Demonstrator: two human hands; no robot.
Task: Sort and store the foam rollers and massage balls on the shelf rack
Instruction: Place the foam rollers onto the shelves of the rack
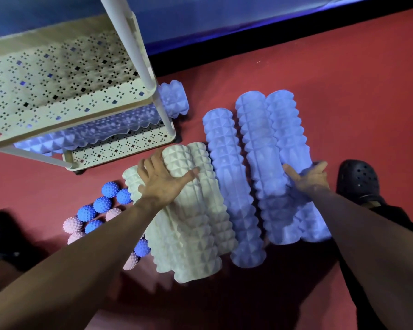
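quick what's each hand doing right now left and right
Left hand: fingers spread, gripping the top white ridged foam roller.
Right hand: fingers wrapped on a blue ridged foam roller.

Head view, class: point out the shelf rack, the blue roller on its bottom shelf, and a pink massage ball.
shelf rack (pixel 65 115): head view, front rim.
blue roller (pixel 100 131): head view, mid-body.
pink massage ball (pixel 72 225): head view, spiky top.

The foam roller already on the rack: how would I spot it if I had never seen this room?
Find the cream perforated shelf rack standing on the red floor at upper left. On its bottom shelf lies one blue foam roller, running lengthwise under the upper shelf, with its far end poking out past the rack's post. The other rollers all lie on the floor.
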